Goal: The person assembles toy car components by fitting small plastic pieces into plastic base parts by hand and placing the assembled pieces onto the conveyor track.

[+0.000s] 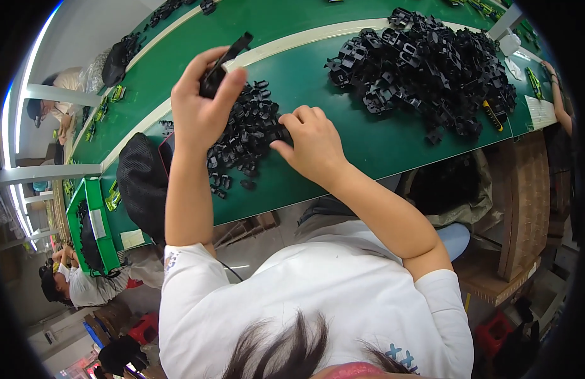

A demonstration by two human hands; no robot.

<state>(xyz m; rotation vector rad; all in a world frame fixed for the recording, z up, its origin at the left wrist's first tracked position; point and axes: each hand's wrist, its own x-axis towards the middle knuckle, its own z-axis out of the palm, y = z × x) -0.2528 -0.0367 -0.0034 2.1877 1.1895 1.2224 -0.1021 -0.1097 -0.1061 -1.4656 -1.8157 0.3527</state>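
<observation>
My left hand (201,104) is raised over the green bench, its fingers wrapped round a black plastic part (232,58) with a long arm sticking up past the thumb. Lower and to the right, my right hand (314,145) has its thumb and fingers closed round a small black plastic piece (280,133), mostly hidden by the fingertips. That hand is at the right edge of a pile of small black clip-like pieces (245,136). Part of the pile is hidden behind my left hand and wrist.
A larger heap of black plastic frames (425,69) covers the bench's right side, with a yellow-and-black cutter (493,115) beside it. A black mesh bag (141,183) lies left of my forearm. Further left stands a green bin (84,189). Other people sit along the line.
</observation>
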